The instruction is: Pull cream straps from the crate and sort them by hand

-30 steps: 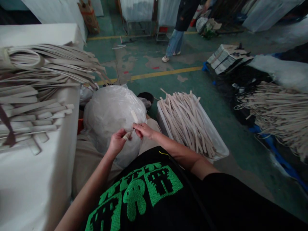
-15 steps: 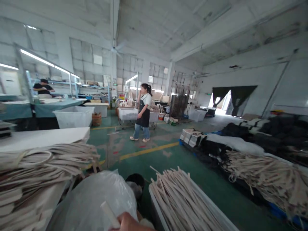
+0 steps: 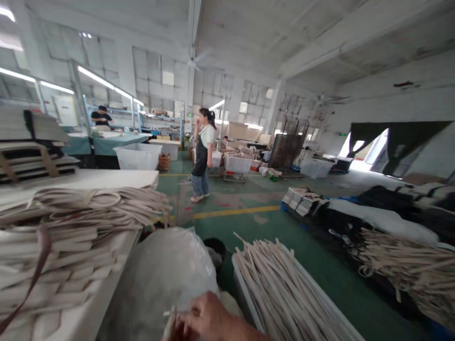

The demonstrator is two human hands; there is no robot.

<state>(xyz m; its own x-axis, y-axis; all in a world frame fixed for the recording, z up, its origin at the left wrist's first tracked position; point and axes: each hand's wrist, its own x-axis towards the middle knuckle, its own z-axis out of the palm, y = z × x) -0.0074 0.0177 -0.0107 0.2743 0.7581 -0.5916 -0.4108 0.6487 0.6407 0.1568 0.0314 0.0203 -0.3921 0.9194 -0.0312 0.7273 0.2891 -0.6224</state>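
Only the bottom edge shows my right hand (image 3: 208, 316), its fingers curled and pinching a thin pale strip (image 3: 169, 314) that sticks out to the left. Of my left hand I see no more than a dark sliver (image 3: 173, 333) at the frame's bottom edge, right beside the strip; its fingers are hidden. Both hands sit just in front of a bulging clear plastic bag (image 3: 165, 272). To the right of my right hand stands a white tray (image 3: 332, 310) heaped with pale strips (image 3: 280, 289).
A white table (image 3: 106, 179) on the left carries piles of strips and looped bands (image 3: 78, 208). Another strip heap (image 3: 408, 270) and dark bundles lie on the right. Stacked sheets (image 3: 302, 199) sit on the green floor. One person in an apron (image 3: 201, 156) stands mid-hall, another (image 3: 101, 116) at a far bench.
The view has swung up from my lap to the hall, then slightly left. My hands dropped to the frame's bottom edge; the right hand still pinches the strip. The aproned person walked left.
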